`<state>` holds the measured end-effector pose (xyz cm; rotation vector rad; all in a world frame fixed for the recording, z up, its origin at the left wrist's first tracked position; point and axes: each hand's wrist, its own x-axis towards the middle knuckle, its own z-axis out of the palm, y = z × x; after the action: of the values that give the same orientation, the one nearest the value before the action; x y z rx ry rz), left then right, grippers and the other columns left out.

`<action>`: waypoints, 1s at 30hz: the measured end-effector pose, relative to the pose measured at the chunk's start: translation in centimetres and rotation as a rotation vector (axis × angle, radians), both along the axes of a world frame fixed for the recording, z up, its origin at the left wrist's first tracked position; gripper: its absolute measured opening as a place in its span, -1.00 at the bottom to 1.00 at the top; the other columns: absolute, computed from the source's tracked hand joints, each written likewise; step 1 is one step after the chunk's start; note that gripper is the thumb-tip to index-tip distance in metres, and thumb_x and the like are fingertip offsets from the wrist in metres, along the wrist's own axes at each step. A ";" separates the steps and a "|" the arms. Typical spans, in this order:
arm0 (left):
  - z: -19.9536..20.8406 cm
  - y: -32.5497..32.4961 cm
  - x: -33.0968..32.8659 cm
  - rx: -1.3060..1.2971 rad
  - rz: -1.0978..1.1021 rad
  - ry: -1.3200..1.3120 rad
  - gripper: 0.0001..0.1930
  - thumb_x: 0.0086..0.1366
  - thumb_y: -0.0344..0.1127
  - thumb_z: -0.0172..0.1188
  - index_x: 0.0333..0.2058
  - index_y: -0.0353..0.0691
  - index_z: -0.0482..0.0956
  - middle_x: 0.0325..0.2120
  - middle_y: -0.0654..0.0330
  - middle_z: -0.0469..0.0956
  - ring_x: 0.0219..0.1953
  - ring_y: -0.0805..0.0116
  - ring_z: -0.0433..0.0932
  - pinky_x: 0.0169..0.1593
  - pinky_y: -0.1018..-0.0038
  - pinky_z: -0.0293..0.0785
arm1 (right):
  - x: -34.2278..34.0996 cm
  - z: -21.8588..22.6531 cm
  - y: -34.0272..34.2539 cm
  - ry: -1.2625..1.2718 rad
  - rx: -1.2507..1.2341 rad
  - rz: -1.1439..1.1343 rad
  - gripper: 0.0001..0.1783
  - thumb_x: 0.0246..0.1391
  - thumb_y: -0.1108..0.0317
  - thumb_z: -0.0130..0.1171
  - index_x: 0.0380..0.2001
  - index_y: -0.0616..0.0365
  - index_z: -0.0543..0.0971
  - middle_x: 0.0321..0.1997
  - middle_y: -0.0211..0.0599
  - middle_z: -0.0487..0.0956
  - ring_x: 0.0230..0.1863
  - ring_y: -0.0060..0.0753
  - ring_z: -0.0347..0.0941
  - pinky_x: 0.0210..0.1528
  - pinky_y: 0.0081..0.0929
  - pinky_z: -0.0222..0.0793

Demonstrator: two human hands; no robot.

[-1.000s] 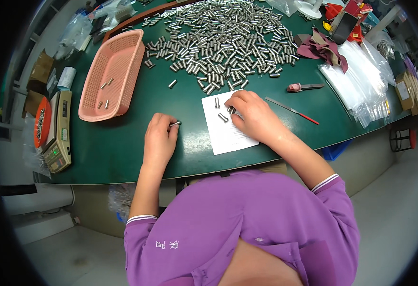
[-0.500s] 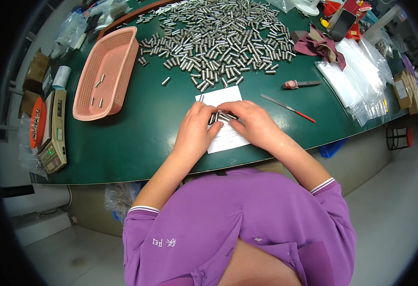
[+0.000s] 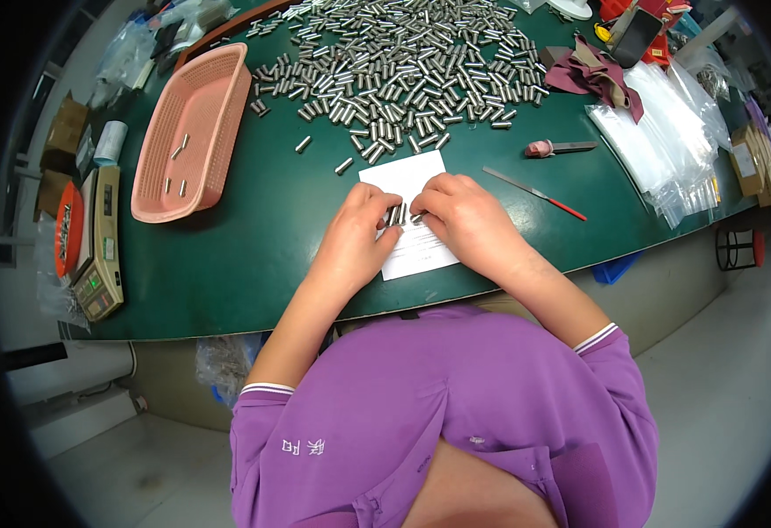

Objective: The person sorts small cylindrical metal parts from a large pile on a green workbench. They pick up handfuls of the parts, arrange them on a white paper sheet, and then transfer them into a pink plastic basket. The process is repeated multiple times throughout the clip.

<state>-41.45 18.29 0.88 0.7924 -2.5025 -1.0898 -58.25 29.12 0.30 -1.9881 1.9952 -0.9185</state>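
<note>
Over a white printed sheet (image 3: 416, 251) at the table's near middle, my left hand (image 3: 356, 231) is closed around a few short metal pins (image 3: 395, 215), standing side by side between thumb and fingers. Just to the right, my right hand (image 3: 466, 216) pinches one more metal pin (image 3: 417, 218) at its fingertips, a small gap apart from the others. Beyond the sheet lies a wide heap of the same shiny cylindrical pins (image 3: 412, 66). One loose pin (image 3: 343, 165) rests left of the sheet's far edge, another (image 3: 304, 143) farther off.
A pink plastic basket (image 3: 212, 180) with a few pins stands at left, beside a digital scale (image 3: 104, 255) bearing an orange dish (image 3: 69, 231). On the right lie a red-handled file (image 3: 535, 194), a wrapped blade-like tool (image 3: 561, 149), a maroon cloth (image 3: 592, 79) and clear plastic bags (image 3: 654, 150).
My hands have drawn slightly apart, and the pins between them are now split into a left group and one at right. A loose pin now lies left of the sheet's far edge.
</note>
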 end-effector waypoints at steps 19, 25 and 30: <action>-0.5 0.2 0.3 0.110 -0.049 0.086 -0.41 0.06 -0.71 0.13 0.14 -0.27 0.41 -0.14 0.14 0.50 -0.28 0.40 0.48 -0.14 0.50 0.49 | 0.2 0.5 0.7 -0.258 0.054 -0.046 -0.68 -0.05 0.49 0.31 -0.15 0.13 0.60 -0.24 -0.24 0.53 -0.30 -0.22 0.53 -0.23 -0.32 0.49; -0.3 0.3 0.4 0.058 -0.070 0.056 -0.43 0.06 -0.70 0.13 0.11 -0.25 0.45 -0.10 0.15 0.50 -0.22 0.36 0.49 -0.09 0.47 0.48 | -0.3 0.5 0.5 -0.301 0.052 -0.024 -0.66 -0.04 0.41 0.31 -0.12 0.13 0.59 -0.18 -0.21 0.55 -0.11 -0.04 0.49 -0.03 -0.19 0.43; 0.7 -0.8 -0.3 -0.408 -0.313 0.027 -0.50 0.08 -0.66 0.10 0.04 -0.22 0.53 0.08 0.18 0.49 -0.02 0.17 0.47 0.12 0.31 0.38 | -4.0 2.0 2.5 -0.085 -0.035 -0.300 -0.72 0.00 0.41 0.26 -0.15 0.07 0.60 -0.21 -0.24 0.57 -0.09 -0.06 0.48 -0.03 -0.22 0.42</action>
<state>-41.71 17.50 1.57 0.2772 -2.7515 -0.6245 -62.28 31.67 2.27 -1.6615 2.2811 -1.0856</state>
